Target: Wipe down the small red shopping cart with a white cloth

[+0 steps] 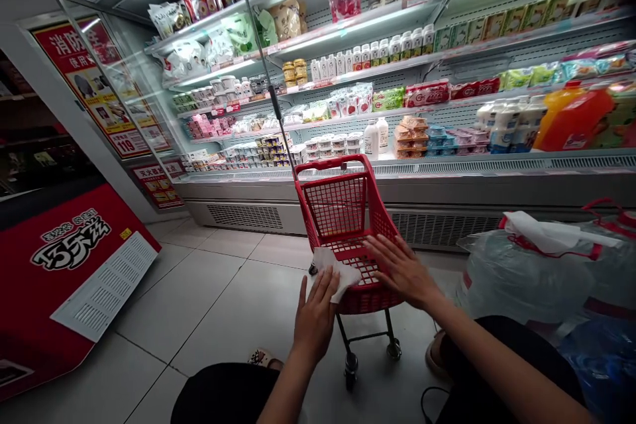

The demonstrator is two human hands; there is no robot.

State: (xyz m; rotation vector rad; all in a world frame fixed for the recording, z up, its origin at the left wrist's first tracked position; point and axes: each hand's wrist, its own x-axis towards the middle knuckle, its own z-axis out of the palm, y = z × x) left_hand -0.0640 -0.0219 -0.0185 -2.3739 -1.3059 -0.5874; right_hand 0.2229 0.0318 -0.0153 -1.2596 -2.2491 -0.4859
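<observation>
A small red shopping cart (342, 205) with a mesh basket stands upright on the floor between my knees. My left hand (318, 305) lies over a white cloth or tissue (342, 275) at the near left rim of the basket, its fingers pressed on the cloth. My right hand (401, 270) rests at the basket's right near side, fingers stretched out, with nothing visible in it. The cart's basket holds nothing that I can see.
A refrigerated shelf (338, 179) of dairy and drinks runs behind the cart. Large clear plastic bottles (527, 271) stand at the right. A red freezer (30, 318) is on the left. A thin cable (422, 404) lies near my right foot.
</observation>
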